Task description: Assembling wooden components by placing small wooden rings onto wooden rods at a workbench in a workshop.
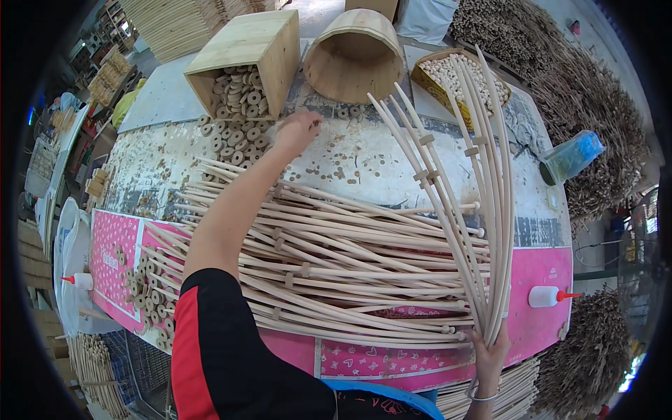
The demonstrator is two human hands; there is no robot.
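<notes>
My right hand (490,355), with a bracelet at the wrist, is closed around the lower ends of a bundle of long pale wooden sticks (498,231). The sticks fan upward, and a few carry small wooden rings (425,175) partway along. My left arm reaches across the table, and my left hand (301,130) is at the far middle, its fingers curled together. What they hold, if anything, is too small to make out. Just left of that hand lie loose wooden rings (241,143), spilling from a tipped wooden box (283,63). Many more sticks (350,255) lie in a pile beneath my arm.
A wooden bucket (315,66) lies on its side at the back, beside a yellow basket (434,85) of small pale beads. Glue bottles with red tips stand out at right (543,297) and left (83,281). A green-blue container (570,157) sits at the right edge. More rings (150,290) lie front left.
</notes>
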